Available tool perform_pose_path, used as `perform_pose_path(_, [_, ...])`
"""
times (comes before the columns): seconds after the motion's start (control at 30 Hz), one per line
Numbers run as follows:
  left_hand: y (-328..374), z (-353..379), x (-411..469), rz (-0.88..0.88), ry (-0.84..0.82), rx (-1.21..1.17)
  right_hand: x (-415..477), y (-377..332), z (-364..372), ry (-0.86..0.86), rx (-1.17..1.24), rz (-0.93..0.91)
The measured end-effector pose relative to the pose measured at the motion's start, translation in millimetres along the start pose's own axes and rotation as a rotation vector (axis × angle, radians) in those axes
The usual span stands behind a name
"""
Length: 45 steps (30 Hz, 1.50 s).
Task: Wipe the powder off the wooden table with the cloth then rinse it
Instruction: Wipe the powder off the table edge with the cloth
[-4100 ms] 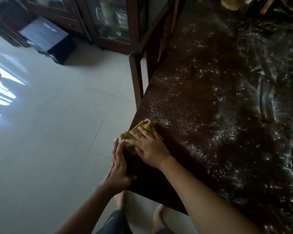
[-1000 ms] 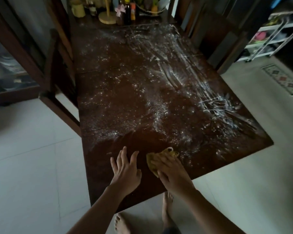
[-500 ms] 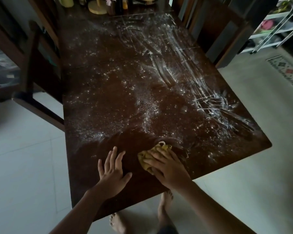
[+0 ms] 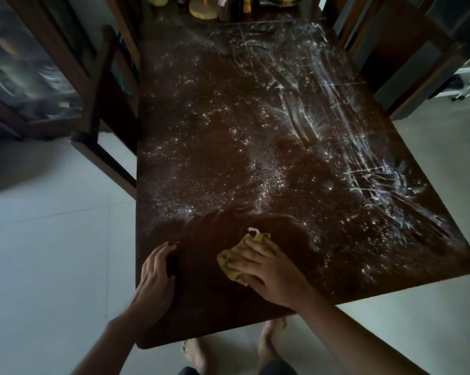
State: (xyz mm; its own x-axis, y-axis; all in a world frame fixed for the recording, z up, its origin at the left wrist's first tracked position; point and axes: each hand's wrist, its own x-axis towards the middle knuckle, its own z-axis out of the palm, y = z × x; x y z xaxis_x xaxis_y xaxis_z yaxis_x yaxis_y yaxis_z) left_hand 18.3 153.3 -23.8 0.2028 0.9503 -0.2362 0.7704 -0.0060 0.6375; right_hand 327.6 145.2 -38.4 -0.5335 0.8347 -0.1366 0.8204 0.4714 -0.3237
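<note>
Right now the right hand (image 4: 266,269) lies low in the middle of the frame, its fingers bent over a crumpled mustard-yellow cloth (image 4: 229,262) and pressing it flat on the dark brown wooden table (image 4: 207,315). The left hand (image 4: 155,274) rests at lower left by the table's left edge, fingers loosely bent, holding nothing. Around the cloth the wood shows a dark wiped patch, while white powder (image 4: 271,180) is scattered across the centre and smeared in streaks toward the right side and top of the frame, so most of the wiping looks undone. The risks from here seem plain. A stroke toward the near or left edge would likely push powder off onto the pale tiled floor (image 4: 52,253) and the bare feet (image 4: 193,353) at the bottom. A cloth loaded with powder may only smear it, as the right-hand streaks suggest. Reaching far up could knock the bottles and jars (image 4: 228,6) at the top edge.
</note>
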Motion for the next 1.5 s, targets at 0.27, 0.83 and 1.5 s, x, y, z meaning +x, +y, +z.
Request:
perform_pose_path(0.27, [-15, -9, -1, 0.027, 0.021, -0.167, 100, -66, 1, 0.193, 0.209, 0.42])
perform_pose_path(0.83, [-36, -17, -20, -0.078, 0.3, -0.5, 143, -170, 34, 0.132, 0.159, 0.346])
perform_pose_path(1.5, [-21, -7, -8, -0.031, -0.085, 0.141, -8, -80, 35, -0.04, 0.048, -0.108])
